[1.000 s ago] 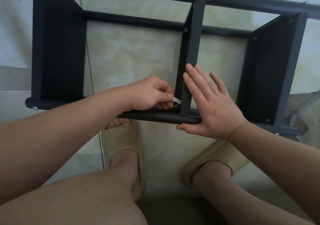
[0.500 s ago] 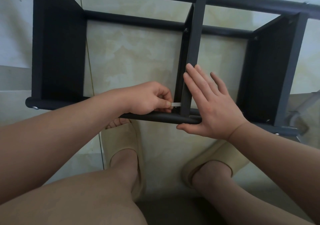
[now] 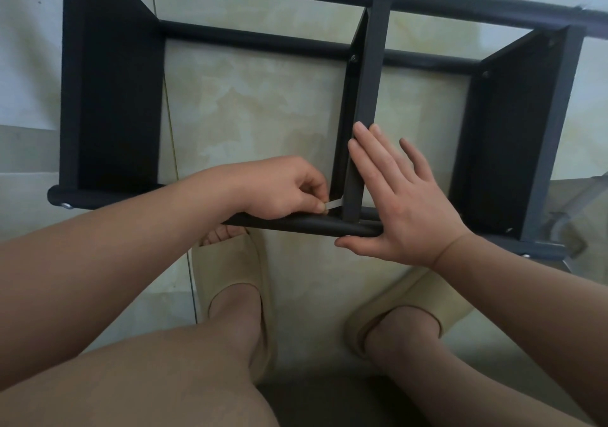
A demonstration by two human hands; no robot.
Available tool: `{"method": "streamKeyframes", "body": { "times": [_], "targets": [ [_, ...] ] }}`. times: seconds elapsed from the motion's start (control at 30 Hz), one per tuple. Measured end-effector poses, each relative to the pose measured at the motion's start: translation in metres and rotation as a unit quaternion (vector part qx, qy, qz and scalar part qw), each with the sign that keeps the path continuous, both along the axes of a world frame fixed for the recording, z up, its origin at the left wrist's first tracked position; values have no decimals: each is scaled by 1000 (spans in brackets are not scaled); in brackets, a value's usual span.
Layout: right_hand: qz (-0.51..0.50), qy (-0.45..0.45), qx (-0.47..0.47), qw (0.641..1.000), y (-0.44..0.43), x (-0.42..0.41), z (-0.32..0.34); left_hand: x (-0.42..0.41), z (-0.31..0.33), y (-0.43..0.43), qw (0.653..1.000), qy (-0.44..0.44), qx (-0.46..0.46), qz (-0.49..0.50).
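A black shelf frame [image 3: 112, 97] of panels and round tubes lies on the tiled floor. My left hand [image 3: 279, 189] pinches a small silver wrench [image 3: 335, 203] at the joint where the middle panel [image 3: 365, 104] meets the near tube [image 3: 312, 226]. The wrench's far end sits low against the panel's left face. My right hand [image 3: 401, 196] lies flat with straight fingers against the right side of that panel, thumb under the tube.
My two feet in beige slippers [image 3: 237, 282] stand on the pale floor tiles [image 3: 256, 104] just below the frame. A grey metal object [image 3: 572, 226] lies on the floor at the right edge.
My left hand has swung the wrench handle down and toward me, turning it at the joint. My right hand has stayed flat on the panel.
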State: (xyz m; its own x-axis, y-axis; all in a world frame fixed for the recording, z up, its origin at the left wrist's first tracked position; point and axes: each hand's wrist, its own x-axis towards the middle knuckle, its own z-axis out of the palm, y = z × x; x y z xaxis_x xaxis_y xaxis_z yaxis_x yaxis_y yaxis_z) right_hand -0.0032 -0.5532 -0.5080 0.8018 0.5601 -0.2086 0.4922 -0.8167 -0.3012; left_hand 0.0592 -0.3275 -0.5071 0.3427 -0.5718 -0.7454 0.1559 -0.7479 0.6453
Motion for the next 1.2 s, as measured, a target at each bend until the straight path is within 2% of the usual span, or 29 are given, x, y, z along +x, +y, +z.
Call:
{"method": "streamKeyframes", "body": {
  "times": [0.1, 0.2, 0.27, 0.33, 0.37, 0.47, 0.53, 1.0, 1.2],
  "targets": [
    [0, -1, 3, 1000, 0, 0, -1, 4, 2, 5, 998, -54, 13, 7],
    [-2, -4, 6, 1000, 0, -1, -1, 6, 4, 5, 990, -133, 22, -31],
    [-3, -6, 9, 1000, 0, -1, -1, 5, 6, 3, 989, -146, 2, -26],
    [-3, -9, 10, 1000, 0, -1, -1, 4, 7, -2, 993, -106, -31, 42],
    [-3, -11, 9, 1000, 0, -1, -1, 2, 6, -5, 992, -53, -46, 107],
    [-2, -9, 4, 1000, 0, -1, 0, -4, 4, -16, 944, 139, -45, 297],
    [-3, -7, 4, 1000, 0, -1, 0, -4, 0, -19, 920, 186, -33, 345],
    [-6, -3, 12, 1000, 0, -1, -1, -4, -3, -21, 893, 109, -63, 433],
    [-5, -6, 12, 1000, 0, -1, -2, -4, -2, -20, 914, 105, -55, 388]
  ]
}}
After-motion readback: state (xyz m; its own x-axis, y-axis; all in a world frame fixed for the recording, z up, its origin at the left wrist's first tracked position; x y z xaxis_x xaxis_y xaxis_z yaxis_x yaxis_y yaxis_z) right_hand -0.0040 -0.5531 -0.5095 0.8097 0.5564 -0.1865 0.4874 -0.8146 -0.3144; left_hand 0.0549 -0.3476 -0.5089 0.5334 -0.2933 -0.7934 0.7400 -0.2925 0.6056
